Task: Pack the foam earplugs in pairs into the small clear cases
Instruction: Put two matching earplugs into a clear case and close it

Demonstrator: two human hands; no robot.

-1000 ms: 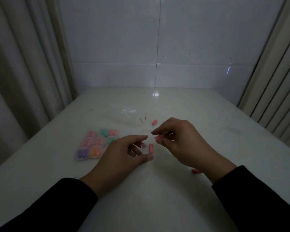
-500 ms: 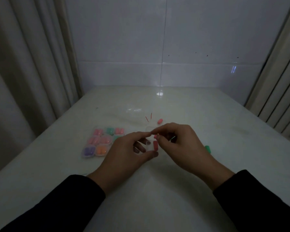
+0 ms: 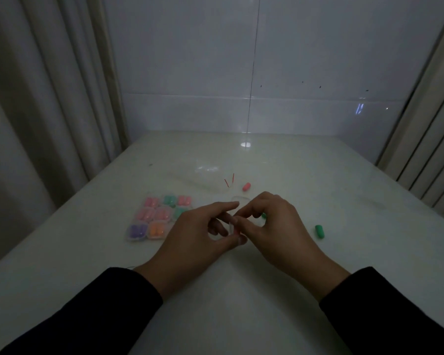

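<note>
My left hand (image 3: 198,234) grips a small clear case (image 3: 231,226) between thumb and forefinger at the table's middle. My right hand (image 3: 269,224) meets it there, fingertips pinching a pink earplug (image 3: 235,232) at the case; only a sliver of pink shows. The case's lid (image 3: 240,199) sticks up behind the fingers. A loose pink earplug (image 3: 246,187) lies farther back. One green earplug (image 3: 319,231) lies to the right, and another green one (image 3: 264,216) peeks out behind my right hand.
Several filled clear cases (image 3: 157,217) with pink, green, purple and orange plugs sit grouped at the left. A clear plastic bag (image 3: 205,175) with red marks lies behind. The white table (image 3: 241,290) is flanked by curtains on both sides and a tiled wall behind.
My hands have closed together over the case, and the pink plug once plainly visible in my left fingers is now mostly covered. The camera shifted left, bringing a green plug into view at the right.
</note>
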